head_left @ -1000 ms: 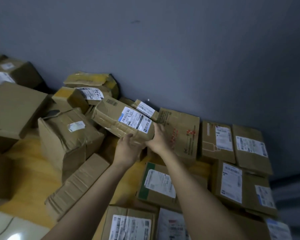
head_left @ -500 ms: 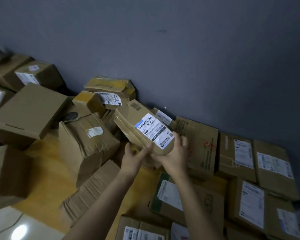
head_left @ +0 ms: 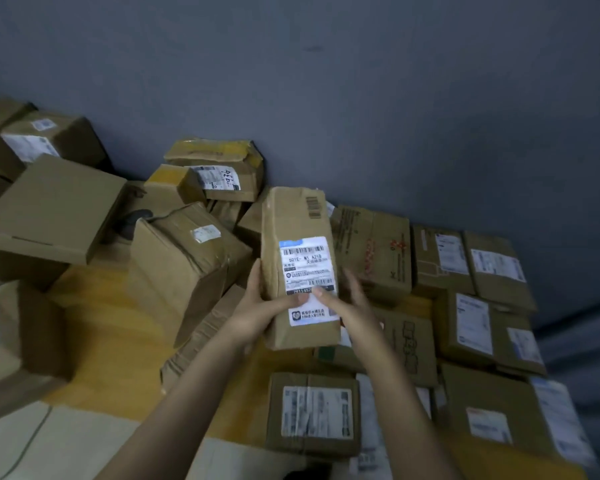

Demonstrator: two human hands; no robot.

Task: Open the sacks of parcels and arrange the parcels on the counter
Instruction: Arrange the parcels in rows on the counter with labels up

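- left hand (head_left: 257,315): fingers curled round the left edge of the long parcel (head_left: 298,268), thumb on its label.
- right hand (head_left: 352,306): thumb pinching the label face, fingers behind.
- parcel raised upright above the counter (head_left: 97,317), among boxes.

blurry, cropped parcel (head_left: 11,341) at left edge

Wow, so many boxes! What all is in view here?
Tall brown cardboard parcel with a white label: one, brown, held upright above mid-counter.
Loose brown cardboard boxes: many, brown, piled left and along the wall.
Flat brown labelled parcels: many, brown, laid in rows at right.
Yellow wooden counter: one, yellow, under everything.
Grey wall: one, grey, behind.
Left hand: one, grips the parcel's left edge.
Right hand: one, grips its right edge.
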